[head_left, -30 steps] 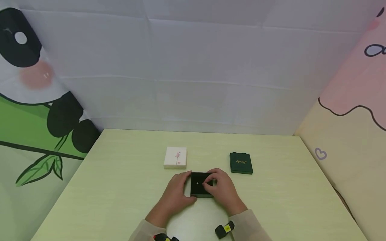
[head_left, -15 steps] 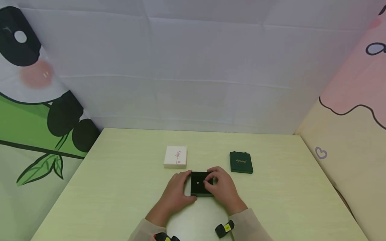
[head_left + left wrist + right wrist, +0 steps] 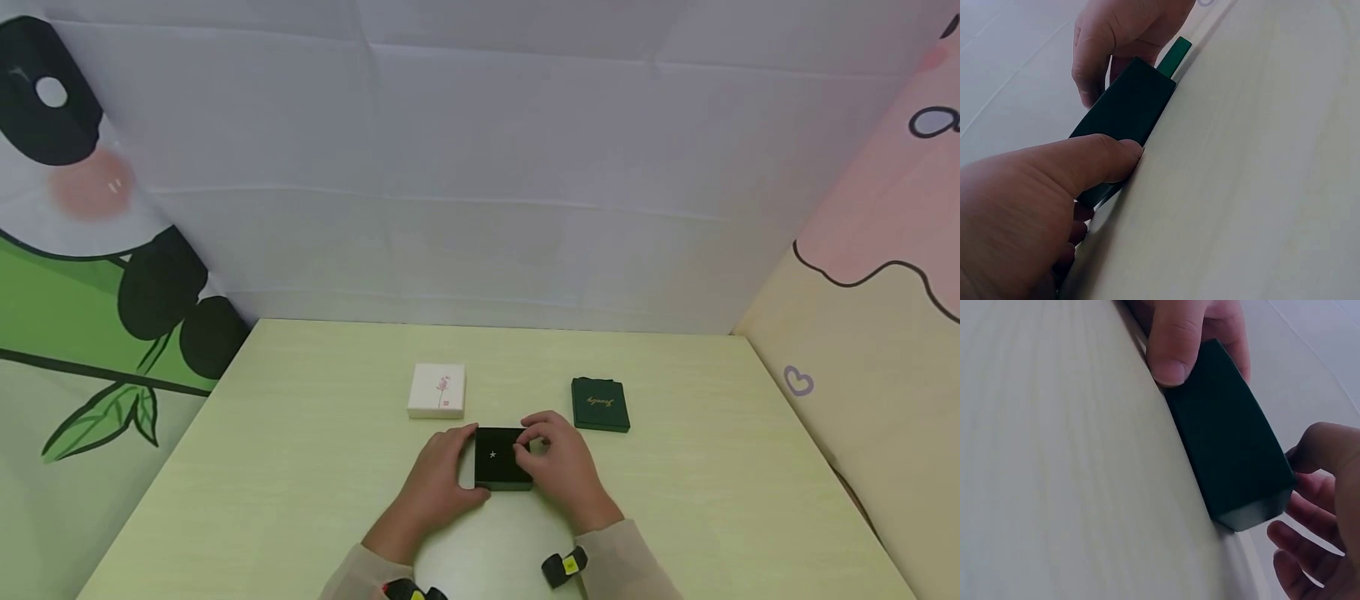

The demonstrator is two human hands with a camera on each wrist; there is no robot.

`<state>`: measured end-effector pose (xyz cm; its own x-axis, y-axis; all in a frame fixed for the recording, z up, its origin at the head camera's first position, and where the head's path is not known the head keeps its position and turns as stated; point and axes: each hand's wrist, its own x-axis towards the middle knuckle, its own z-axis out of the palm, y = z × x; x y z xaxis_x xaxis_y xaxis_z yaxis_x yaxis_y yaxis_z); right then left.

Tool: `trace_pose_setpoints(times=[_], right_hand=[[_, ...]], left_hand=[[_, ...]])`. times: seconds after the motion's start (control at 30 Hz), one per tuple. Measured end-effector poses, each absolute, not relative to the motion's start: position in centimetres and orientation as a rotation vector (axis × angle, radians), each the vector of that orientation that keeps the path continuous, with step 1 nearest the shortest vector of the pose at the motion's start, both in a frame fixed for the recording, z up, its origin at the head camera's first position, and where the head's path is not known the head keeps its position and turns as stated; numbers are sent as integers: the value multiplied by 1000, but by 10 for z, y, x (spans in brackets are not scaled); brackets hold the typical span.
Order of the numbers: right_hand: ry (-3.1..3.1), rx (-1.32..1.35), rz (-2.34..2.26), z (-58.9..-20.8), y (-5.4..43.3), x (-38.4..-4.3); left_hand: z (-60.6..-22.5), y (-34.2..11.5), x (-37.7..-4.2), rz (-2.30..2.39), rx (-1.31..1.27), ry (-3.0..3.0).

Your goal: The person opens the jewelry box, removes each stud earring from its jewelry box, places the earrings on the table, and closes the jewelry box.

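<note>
A small open dark green jewelry box lies on the table, with a black insert facing up. A tiny silver star-shaped piece sits on that insert, left of its middle. My left hand grips the box's left side, thumb in front and fingers behind; the left wrist view shows the thumb on the green wall. Over the right part of the insert, my right hand has thumb and index tips together. Whether they pinch something small is hidden. Its other fingers are beside the box's right end.
Behind the box to the right lies a dark green lid with gold lettering. A white box with a pink flower print stands behind to the left. The pale table meets a white cloth backdrop.
My right hand has shifted slightly right over the insert, uncovering more of its right side. The left hand and the box have stayed put.
</note>
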<state>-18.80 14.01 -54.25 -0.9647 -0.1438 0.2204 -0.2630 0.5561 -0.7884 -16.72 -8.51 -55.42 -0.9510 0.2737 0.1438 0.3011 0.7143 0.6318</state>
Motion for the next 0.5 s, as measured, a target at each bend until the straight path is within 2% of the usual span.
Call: trace_pose_setpoints(times=[0.5], right_hand=[[-2603, 199, 1278, -540, 171, -195]], left_hand=[[-554, -86, -166, -1082, -464, -2895]])
